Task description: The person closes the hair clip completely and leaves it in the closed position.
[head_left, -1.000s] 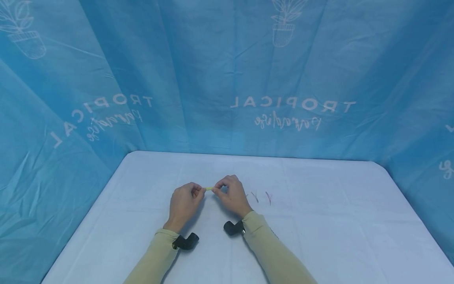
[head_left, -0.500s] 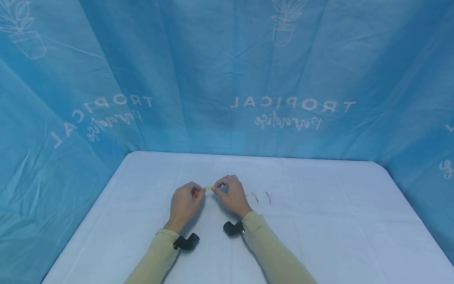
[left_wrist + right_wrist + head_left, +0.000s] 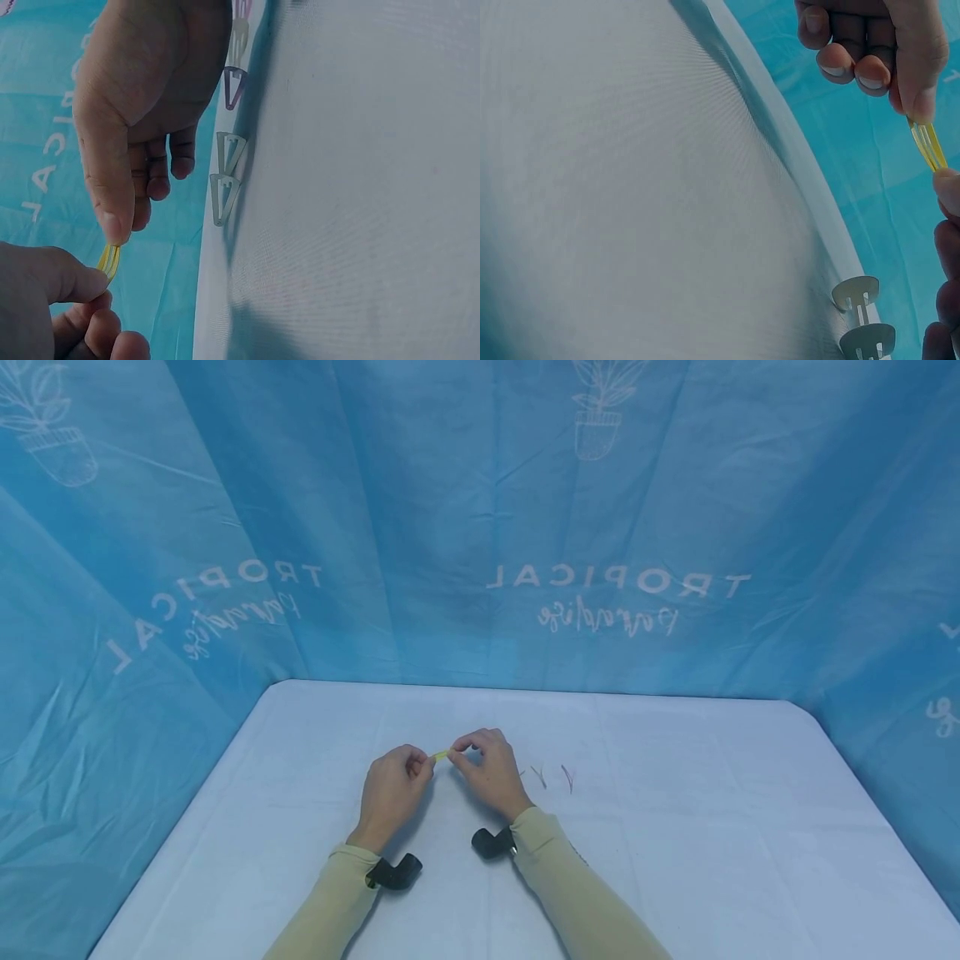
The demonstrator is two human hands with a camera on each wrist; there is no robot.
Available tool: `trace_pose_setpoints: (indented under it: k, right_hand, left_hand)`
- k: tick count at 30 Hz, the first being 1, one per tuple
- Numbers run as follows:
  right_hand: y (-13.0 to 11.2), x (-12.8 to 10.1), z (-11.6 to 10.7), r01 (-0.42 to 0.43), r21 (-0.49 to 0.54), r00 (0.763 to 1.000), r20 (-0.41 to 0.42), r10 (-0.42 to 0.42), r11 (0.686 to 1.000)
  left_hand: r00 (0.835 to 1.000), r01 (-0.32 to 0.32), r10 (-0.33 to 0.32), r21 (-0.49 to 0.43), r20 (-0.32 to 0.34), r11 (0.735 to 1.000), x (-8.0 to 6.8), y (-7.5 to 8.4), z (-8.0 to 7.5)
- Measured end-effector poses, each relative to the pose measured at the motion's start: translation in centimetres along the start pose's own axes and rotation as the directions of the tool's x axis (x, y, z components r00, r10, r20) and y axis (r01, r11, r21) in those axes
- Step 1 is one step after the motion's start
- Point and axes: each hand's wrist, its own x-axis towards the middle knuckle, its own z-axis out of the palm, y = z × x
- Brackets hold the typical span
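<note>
A yellow snap hair clip (image 3: pixel 441 756) is stretched between my two hands, above the white table. Thumb and fingers of my left hand (image 3: pixel 392 789) pinch one end of it. The other end is pinched by my right hand (image 3: pixel 491 772). In the left wrist view, the clip's slotted middle (image 3: pixel 109 261) shows between the two thumbs, with both tips hidden. From the right wrist, the same yellow clip (image 3: pixel 928 144) looks slightly bent.
Right of my right hand, several open-framed hair clips stand on the white table (image 3: pixel 675 827), among them a purple one (image 3: pixel 234 88) and grey-green ones (image 3: pixel 223 199). A blue printed curtain (image 3: pixel 450 527) hangs behind the table. Each sleeved wrist carries a black camera mount (image 3: pixel 397 871).
The yellow hair clip tilts a little more, its right end slightly higher along with my right fingertips. Both arms stay almost still.
</note>
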Motion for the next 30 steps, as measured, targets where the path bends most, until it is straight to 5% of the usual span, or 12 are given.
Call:
trace_pose_setpoints:
  k: [30]
  right_hand:
    - [-1.1, 0.0, 0.4, -0.049, 0.095, 0.996, -0.068, 0.055, 0.994]
  left_hand:
    - [0.998, -0.024, 0.025, -0.023, 0.051, 0.999, -0.1, 0.0, 0.3]
